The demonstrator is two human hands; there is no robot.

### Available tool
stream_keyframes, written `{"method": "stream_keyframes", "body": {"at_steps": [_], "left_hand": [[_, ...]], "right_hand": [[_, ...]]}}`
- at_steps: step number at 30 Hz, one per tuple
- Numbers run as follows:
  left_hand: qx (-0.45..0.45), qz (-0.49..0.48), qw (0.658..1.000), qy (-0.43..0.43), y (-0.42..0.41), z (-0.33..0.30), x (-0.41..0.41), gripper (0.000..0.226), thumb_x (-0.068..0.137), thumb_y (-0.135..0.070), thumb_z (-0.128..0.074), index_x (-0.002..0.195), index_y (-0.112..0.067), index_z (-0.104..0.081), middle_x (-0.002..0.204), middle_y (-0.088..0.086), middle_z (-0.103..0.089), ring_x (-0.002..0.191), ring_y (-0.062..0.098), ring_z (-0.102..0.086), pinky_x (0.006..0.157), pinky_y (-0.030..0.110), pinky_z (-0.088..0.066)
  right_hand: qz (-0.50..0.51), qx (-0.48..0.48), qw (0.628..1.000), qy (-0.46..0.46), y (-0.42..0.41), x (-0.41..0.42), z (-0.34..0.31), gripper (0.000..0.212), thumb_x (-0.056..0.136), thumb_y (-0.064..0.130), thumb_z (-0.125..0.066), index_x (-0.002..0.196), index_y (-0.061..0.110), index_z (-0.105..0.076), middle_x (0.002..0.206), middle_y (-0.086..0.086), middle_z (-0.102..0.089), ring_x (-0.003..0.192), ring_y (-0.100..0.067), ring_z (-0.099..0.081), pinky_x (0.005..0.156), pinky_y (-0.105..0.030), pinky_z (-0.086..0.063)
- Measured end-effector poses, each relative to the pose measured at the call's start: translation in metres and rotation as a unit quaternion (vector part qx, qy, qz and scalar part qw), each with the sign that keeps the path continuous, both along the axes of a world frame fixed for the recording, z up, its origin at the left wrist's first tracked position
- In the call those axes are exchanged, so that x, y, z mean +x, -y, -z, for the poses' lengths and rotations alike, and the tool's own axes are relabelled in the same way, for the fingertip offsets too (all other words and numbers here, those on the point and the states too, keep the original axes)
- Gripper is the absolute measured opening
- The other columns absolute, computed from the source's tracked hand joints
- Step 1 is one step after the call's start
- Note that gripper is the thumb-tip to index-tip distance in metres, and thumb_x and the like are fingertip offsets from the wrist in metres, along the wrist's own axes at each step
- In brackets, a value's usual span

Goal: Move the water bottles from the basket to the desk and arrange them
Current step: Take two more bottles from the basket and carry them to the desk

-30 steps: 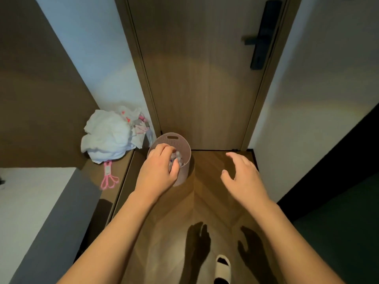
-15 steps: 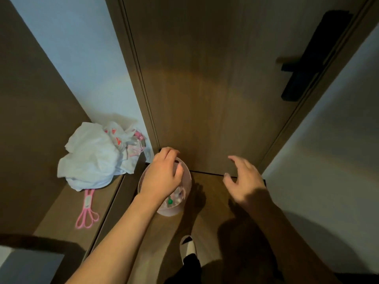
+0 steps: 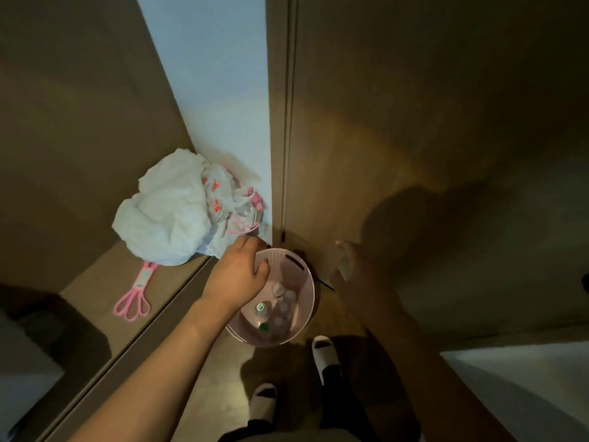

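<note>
While left hand (image 3: 240, 275) grips basket (image 3: 298, 327) rim, bottles (image 3: 277, 306) below fingers (image 3: 262, 268).

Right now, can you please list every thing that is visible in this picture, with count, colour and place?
basket: one, pink, on the floor by the door
water bottles: several, clear, white and green caps, inside the basket; exact count unclear
white bag: one, white with red print, on the ledge in the corner
pink tool: one, pink, on the ledge in front of the bag
door: one, brown wood, behind the basket
slippers: two, white, on the person's feet
left hand: grips the basket's rim
right hand: open, blurred, beside the basket
</note>
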State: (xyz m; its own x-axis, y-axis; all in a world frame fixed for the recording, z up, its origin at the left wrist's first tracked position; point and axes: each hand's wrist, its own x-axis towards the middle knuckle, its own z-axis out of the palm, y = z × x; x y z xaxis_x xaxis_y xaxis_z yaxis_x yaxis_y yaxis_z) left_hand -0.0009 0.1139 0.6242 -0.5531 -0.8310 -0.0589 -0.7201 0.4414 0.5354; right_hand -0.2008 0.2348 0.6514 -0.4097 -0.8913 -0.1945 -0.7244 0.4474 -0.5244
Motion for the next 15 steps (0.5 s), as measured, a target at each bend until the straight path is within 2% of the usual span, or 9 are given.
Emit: {"method": "stream_keyframes", "body": {"at_steps": [4,7,11,15], "left_hand": [[0.019,-0.125,0.992,0.026,0.007,0.004,0.007,0.035,0.088,-0.024,-0.062,0.119,-0.009,-0.058,0.112,0.014,-0.059,0.102,0.032,-0.059,0.085,0.035,-0.045],[0.017,-0.180,0.982,0.049,0.017,0.016,0.005,0.036,0.087,-0.026,-0.061,0.119,-0.011,-0.059,0.114,0.014,-0.062,0.102,0.035,-0.061,0.082,0.038,-0.049],[0.040,-0.208,0.975,0.073,0.035,0.051,0.000,0.036,0.087,-0.020,-0.064,0.121,-0.010,-0.059,0.116,0.014,-0.061,0.103,0.034,-0.060,0.086,0.038,-0.050],[0.105,-0.183,0.972,0.104,0.055,0.117,-0.004,0.039,0.089,-0.030,-0.056,0.124,-0.014,-0.057,0.115,0.009,-0.057,0.101,0.029,-0.061,0.085,0.034,-0.050]], "right_hand": [[-0.087,0.021,0.996,0.022,0.055,-0.026,0.016,0.053,0.092,0.025,-0.062,0.142,0.022,-0.046,0.139,-0.002,-0.051,0.126,-0.020,-0.051,0.104,-0.033,-0.043],[-0.168,0.042,0.984,0.033,0.098,-0.043,0.044,0.052,0.095,0.024,-0.058,0.145,0.022,-0.043,0.147,-0.001,-0.044,0.134,-0.022,-0.043,0.105,-0.035,-0.039],[-0.230,0.114,0.966,0.013,0.139,-0.059,0.107,0.050,0.096,0.030,-0.057,0.143,0.022,-0.042,0.145,-0.001,-0.046,0.130,-0.021,-0.048,0.099,-0.034,-0.043],[-0.240,0.213,0.947,0.011,0.156,-0.065,0.184,0.051,0.093,0.030,-0.060,0.140,0.022,-0.043,0.142,-0.002,-0.048,0.127,-0.021,-0.050,0.097,-0.033,-0.045]]}}
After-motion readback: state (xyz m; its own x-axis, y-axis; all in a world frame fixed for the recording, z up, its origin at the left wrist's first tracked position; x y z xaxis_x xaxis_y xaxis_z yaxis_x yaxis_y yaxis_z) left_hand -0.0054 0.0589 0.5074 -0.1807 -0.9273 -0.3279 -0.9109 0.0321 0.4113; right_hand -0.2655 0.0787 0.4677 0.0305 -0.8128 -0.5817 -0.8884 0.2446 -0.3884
